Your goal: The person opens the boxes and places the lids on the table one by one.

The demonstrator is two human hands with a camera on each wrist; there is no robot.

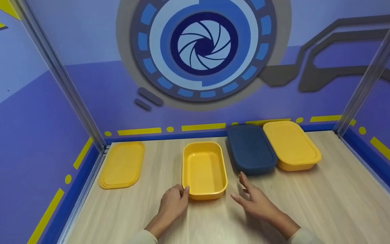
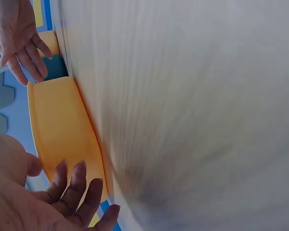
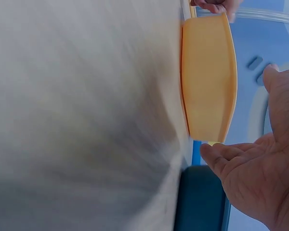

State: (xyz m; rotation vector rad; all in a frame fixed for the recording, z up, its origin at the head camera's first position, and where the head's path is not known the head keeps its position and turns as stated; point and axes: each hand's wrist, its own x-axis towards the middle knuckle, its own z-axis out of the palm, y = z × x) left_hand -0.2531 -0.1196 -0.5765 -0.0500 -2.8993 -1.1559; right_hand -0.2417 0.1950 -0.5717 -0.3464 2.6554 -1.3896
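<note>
My left hand (image 1: 174,202) is at the near-left corner of an uncovered yellow food box (image 1: 204,169), its thumb at the rim and its fingers curled by the outer wall. The left wrist view has those fingers (image 2: 78,180) in front of the box wall. To the right of the box, my right hand (image 1: 257,203) holds nothing, thumb and fingers apart. Its fingertips come close to the near end of a dark blue lidded box (image 1: 252,147). The inside of the yellow box holds nothing.
A flat yellow lid (image 1: 123,165) lies on the left of the wooden table (image 1: 344,200). A second yellow box (image 1: 291,144), covered with its lid, stands against the blue one on the right. Patterned panels (image 1: 96,81) close off the back and both sides.
</note>
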